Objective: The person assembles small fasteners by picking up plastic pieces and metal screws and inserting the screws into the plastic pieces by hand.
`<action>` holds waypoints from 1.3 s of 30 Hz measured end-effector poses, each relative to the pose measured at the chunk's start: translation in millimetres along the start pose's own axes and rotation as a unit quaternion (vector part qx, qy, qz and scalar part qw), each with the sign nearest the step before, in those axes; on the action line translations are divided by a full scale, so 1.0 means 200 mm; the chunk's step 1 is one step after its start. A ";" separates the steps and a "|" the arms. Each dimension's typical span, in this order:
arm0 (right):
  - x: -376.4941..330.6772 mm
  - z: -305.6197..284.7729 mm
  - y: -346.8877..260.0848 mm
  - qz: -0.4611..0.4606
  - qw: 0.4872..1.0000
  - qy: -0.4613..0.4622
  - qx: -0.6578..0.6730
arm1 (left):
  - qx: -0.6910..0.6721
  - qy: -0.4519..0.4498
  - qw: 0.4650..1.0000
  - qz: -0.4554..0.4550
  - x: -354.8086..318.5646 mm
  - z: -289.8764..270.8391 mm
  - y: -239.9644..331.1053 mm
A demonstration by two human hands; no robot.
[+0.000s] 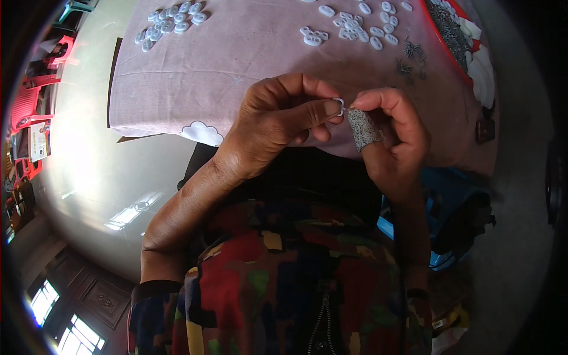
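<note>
Pink cloth (236, 59) edge | left hand (278, 121), right hand (393, 142) pinch clip (339, 106)

The left hand (278, 121) is raised in front of the chest, back toward the camera, thumb and forefinger pinched shut and pointing to three o'clock. The right hand (393, 139) meets it from four o'clock, fingertips pinched, with a grey speckled guard (362, 129) on one finger. Both forearms rise from six o'clock, elbows bent.
</note>
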State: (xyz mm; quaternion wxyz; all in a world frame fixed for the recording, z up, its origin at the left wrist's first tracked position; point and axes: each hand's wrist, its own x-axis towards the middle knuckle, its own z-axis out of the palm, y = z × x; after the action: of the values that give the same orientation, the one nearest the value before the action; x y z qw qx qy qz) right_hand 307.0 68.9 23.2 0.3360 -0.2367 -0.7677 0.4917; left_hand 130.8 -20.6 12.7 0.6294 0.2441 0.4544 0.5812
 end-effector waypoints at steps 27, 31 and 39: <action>0.00 0.03 0.00 -0.013 0.999 -0.016 -0.041 | 0.058 0.007 0.998 0.018 -0.01 0.01 0.00; 0.01 0.03 -0.02 -0.004 0.999 -0.024 -0.047 | 0.069 -0.009 0.998 0.007 0.00 0.01 0.00; 0.07 -0.01 -0.06 0.000 0.998 -0.030 -0.058 | 0.069 -0.007 0.997 -0.013 0.01 0.00 0.03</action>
State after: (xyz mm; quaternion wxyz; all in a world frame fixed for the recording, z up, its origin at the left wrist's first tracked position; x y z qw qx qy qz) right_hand 299.2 74.7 37.6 0.2980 -0.2409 -0.8045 0.4538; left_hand 127.4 -17.5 16.3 0.6217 0.2854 0.4921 0.5384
